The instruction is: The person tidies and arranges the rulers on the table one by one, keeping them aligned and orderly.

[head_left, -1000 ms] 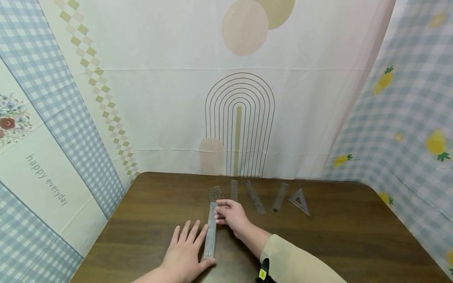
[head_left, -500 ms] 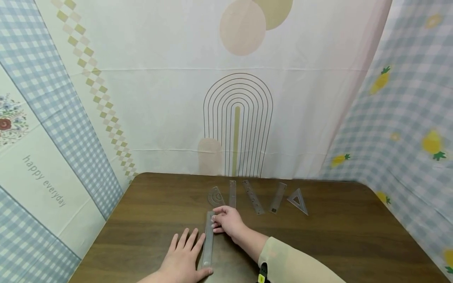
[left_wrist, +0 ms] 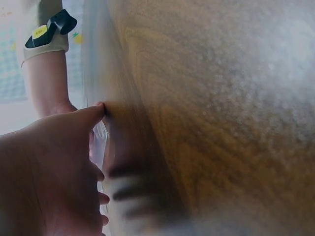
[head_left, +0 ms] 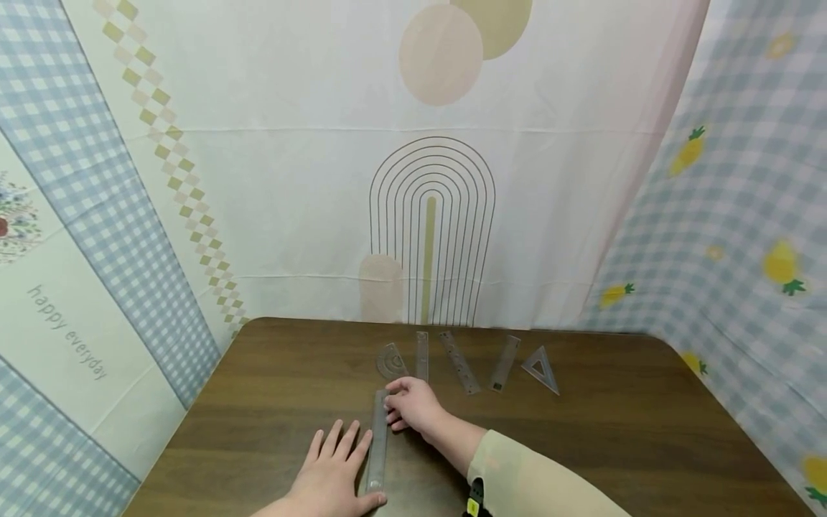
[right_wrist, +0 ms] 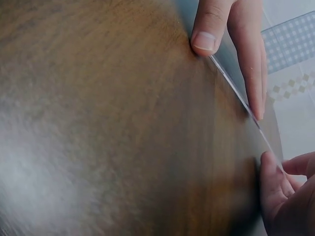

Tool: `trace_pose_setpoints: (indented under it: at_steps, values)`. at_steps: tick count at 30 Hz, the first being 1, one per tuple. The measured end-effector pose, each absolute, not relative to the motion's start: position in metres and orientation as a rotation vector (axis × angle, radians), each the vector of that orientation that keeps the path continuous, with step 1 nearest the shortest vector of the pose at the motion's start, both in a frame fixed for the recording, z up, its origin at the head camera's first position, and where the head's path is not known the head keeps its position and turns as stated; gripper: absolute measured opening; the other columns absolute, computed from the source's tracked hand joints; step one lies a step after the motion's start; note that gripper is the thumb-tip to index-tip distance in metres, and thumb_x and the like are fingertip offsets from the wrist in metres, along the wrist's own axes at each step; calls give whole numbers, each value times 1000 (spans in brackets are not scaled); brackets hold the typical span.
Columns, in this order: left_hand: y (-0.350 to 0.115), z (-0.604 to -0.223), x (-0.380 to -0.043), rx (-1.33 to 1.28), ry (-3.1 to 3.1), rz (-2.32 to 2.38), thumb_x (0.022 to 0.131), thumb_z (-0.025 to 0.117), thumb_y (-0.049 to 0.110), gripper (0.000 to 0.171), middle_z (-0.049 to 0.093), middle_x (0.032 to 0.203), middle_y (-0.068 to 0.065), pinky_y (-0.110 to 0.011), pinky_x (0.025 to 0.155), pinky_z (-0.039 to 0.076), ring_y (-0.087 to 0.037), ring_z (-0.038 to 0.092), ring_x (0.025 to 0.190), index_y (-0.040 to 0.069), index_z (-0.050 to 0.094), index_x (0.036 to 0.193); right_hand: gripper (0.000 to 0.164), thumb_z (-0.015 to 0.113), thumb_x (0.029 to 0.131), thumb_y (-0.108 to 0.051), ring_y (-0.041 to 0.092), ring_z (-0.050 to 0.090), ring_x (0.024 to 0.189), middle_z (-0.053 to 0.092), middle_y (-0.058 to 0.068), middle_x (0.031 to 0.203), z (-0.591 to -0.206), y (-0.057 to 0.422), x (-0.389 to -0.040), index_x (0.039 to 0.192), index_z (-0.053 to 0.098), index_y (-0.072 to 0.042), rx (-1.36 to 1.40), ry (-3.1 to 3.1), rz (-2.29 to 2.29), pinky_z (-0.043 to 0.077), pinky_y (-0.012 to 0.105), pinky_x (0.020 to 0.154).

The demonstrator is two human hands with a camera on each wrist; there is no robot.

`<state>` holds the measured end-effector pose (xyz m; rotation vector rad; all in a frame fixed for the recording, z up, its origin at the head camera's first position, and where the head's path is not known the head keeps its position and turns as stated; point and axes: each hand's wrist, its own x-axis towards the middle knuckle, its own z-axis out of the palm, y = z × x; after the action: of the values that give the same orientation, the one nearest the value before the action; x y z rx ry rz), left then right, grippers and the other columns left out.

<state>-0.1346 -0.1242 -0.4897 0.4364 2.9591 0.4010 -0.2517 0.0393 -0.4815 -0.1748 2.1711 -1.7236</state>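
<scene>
A clear straight ruler [head_left: 378,452] lies lengthwise on the brown table [head_left: 258,388], pointing away from the person. Along its left side rests my left hand [head_left: 329,470], fingers straight and spread. The left thumb reaches across the ruler's near end, and the index fingertip is right at its left edge. My right hand [head_left: 413,408] pinches the ruler's far end from the right, thumb and curled fingers at the edge. In the right wrist view the ruler [right_wrist: 231,83] appears as a thin edge between both hands. The left wrist view shows mostly the left hand [left_wrist: 54,162], hiding most of the ruler.
Behind the right hand lie a clear protractor [head_left: 390,361] and a narrow ruler [head_left: 422,352], its near end overlapped by the hand. Farther right are a ruler with cut-outs [head_left: 460,364], another ruler [head_left: 505,364] and a triangular set square [head_left: 541,370]. Patterned cloth [head_left: 310,215] hangs behind.
Both hands and the ruler have shifted toward the person, mostly in the first half second. The protractor, partly covered before, now shows more fully. The head view has turned slightly.
</scene>
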Motion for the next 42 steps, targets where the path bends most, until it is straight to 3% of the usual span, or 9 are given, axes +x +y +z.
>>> trace_pose_setpoints:
  at_steps: [12, 23, 27, 31, 39, 42]
  values:
    - [-130, -495, -140, 452, 2899, 418, 79, 43, 87, 103, 32, 158, -17, -67, 112, 15, -44, 21, 146, 13, 43, 152, 31, 71, 91, -14, 14, 53, 44, 64, 7, 67, -480, 42, -255, 120, 64, -5, -373, 2442, -1297, 42, 26, 39]
    - [-129, -481, -138, 490, 2889, 350, 84, 52, 77, 97, 32, 158, -17, -67, 112, 15, -44, 21, 146, 9, 41, 152, 47, 76, 88, -22, 15, 52, 39, 62, 3, 58, -481, 44, -252, 131, 62, -11, -454, 2571, -1062, 47, 33, 42]
    - [-128, -482, -138, 494, 2888, 341, 84, 52, 76, 97, 33, 158, -17, -67, 112, 15, -44, 21, 146, 8, 41, 152, 48, 77, 88, -26, 14, 51, 38, 71, 6, 82, -483, 44, -252, 132, 63, -12, -467, 2631, -997, 46, 32, 40]
    - [-127, -483, -139, 485, 2880, 347, 84, 53, 76, 97, 33, 157, -18, -67, 112, 15, -44, 21, 146, 7, 41, 152, 49, 77, 87, -28, 14, 52, 38, 70, 10, 112, -482, 43, -251, 132, 64, -14, -465, 2668, -949, 46, 31, 40]
    - [-125, -485, -139, 461, 2901, 380, 84, 53, 75, 97, 33, 157, -19, -67, 111, 15, -45, 22, 145, 6, 42, 151, 51, 77, 88, -30, 14, 54, 38, 71, 9, 109, -480, 43, -248, 135, 63, -14, -451, 2697, -895, 47, 31, 41]
    - [-125, -485, -138, 455, 2903, 388, 84, 53, 75, 97, 33, 157, -19, -68, 111, 14, -45, 22, 145, 6, 42, 151, 52, 76, 88, -31, 13, 55, 38, 69, 11, 118, -479, 43, -246, 135, 63, -13, -451, 2717, -879, 47, 30, 41]
